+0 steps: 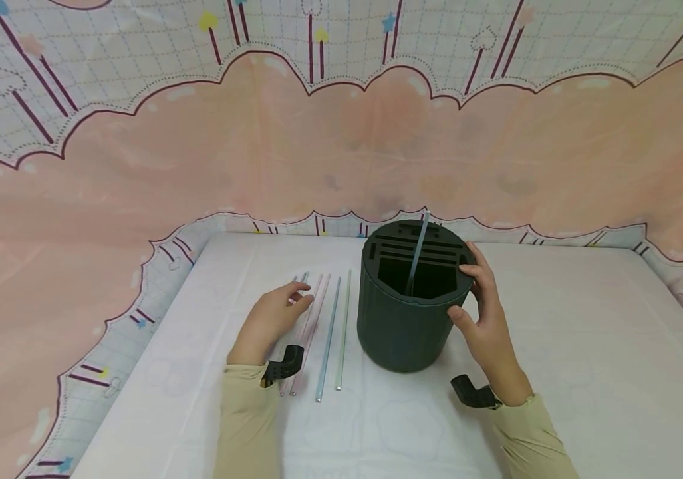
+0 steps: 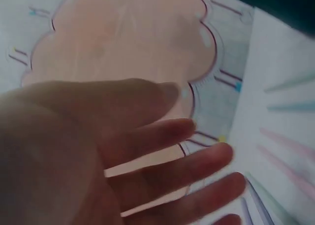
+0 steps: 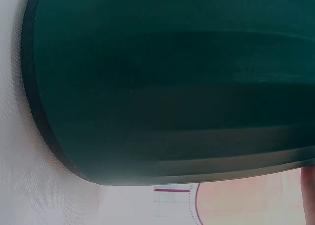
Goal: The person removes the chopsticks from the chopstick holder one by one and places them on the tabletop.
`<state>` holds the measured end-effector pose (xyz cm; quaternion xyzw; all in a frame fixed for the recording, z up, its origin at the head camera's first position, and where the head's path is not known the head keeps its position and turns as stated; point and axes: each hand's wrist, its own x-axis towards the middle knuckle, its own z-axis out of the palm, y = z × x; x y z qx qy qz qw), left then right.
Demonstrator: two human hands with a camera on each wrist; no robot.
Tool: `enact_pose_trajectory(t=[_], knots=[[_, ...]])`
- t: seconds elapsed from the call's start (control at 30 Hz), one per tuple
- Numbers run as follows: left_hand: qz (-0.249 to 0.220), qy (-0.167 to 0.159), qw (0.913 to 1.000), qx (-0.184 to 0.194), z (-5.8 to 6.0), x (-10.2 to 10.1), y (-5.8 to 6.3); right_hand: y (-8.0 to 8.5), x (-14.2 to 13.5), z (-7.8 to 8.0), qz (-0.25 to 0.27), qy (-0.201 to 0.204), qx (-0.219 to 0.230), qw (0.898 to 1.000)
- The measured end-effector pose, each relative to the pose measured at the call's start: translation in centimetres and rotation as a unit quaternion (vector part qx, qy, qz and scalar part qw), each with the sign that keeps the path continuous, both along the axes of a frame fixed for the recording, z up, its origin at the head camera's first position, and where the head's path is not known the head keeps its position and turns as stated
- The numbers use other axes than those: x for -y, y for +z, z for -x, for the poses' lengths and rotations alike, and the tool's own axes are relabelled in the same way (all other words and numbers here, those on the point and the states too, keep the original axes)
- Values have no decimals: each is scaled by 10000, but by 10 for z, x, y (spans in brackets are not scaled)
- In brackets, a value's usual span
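A dark green round knife holder (image 1: 407,326) with a slotted top stands on the white table; its wall (image 3: 172,87) fills most of the right wrist view. One thin bluish stick (image 1: 417,256) leans upright in its large front opening. My right hand (image 1: 487,326) grips the holder's right side near the rim, thumb on the front, fingertips at the top edge. To the left lie several thin translucent sticks in pink, blue (image 1: 329,339) and green (image 1: 344,332), roughly parallel. Over their left side is my left hand (image 1: 272,319), fingers loosely bent and spread, holding nothing; it covers part of some sticks.
The white table (image 1: 586,346) extends on both sides of the holder. Behind it hangs a peach and white patterned cloth (image 1: 317,159), which also runs along the left and right table edges. A black wrist camera (image 1: 475,392) sits on the right wrist.
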<state>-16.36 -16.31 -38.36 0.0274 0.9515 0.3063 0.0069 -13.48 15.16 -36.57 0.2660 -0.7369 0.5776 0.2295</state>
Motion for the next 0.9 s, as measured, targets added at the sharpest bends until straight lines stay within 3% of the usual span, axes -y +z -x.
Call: enact_pose_trajectory(t=[0.27, 0.33, 0.43, 0.53, 0.63, 0.8, 0.9], knots=[[-142, -259, 9926, -1177, -13, -37, 32, 1, 0, 1, 72, 69, -16, 9999], [-351, -300, 9840, -1722, -17, -47, 37, 1, 0, 1, 94, 87, -36, 9999], [-792, -448, 9620, -2572, -23, -61, 44, 0, 1, 1, 120, 128, -83, 9998], [-1010, -668, 9418, -3136, -27, -73, 48, 0, 1, 1, 127, 141, -101, 9998], [-1005, -770, 9345, -3327, -30, -83, 50, 0, 1, 2, 138, 146, -126, 9997], [-941, -715, 9381, -3255, -34, -97, 50, 0, 1, 2, 101, 157, -130, 9997], [-938, -886, 9372, -3241, -35, -104, 50, 0, 1, 1, 87, 116, -127, 9998]])
